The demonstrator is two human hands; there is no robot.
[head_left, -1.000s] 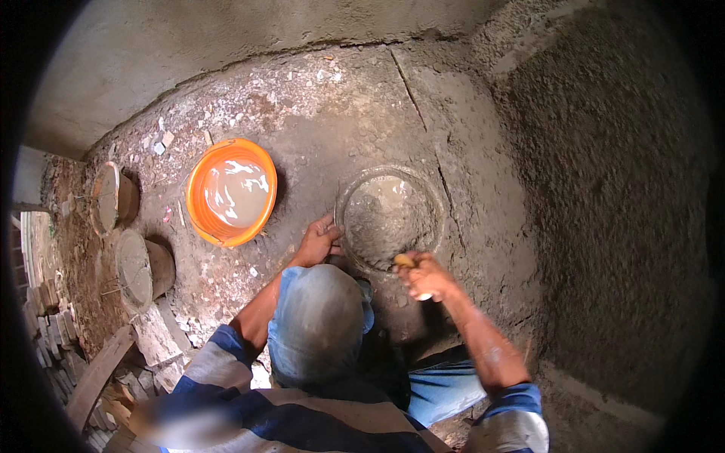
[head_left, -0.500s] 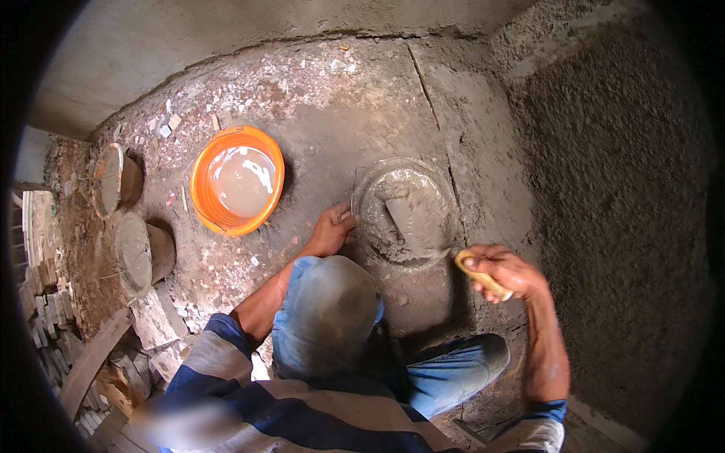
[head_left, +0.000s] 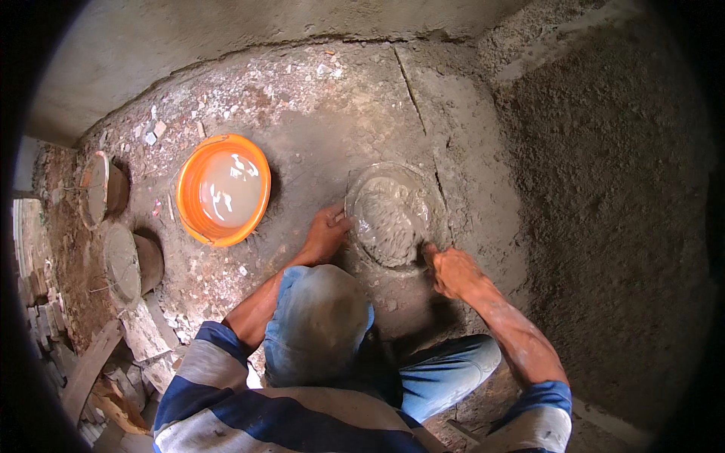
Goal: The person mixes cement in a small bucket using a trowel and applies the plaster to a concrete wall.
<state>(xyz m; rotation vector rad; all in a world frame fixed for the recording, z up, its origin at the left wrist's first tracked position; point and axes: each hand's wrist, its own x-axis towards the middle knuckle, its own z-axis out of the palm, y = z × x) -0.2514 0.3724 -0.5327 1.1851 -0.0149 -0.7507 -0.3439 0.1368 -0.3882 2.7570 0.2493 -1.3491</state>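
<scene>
- My left hand (head_left: 326, 232) rests on the near-left rim of the mortar pan (head_left: 393, 215), fingers curled against its edge.
- My right hand (head_left: 453, 272) is fisted at the pan's near-right rim; I cannot tell what it grips.
- The pan sits on the cement floor (head_left: 340, 113), holding wet grey mortar (head_left: 389, 219).
- An orange basin (head_left: 223, 189) of cloudy water stands well to its left.

Glossy orange plastic basin (head_left: 223, 189) of water; wet grey mortar in pan (head_left: 390, 215); rough, gritty concrete floor (head_left: 325, 113).
</scene>
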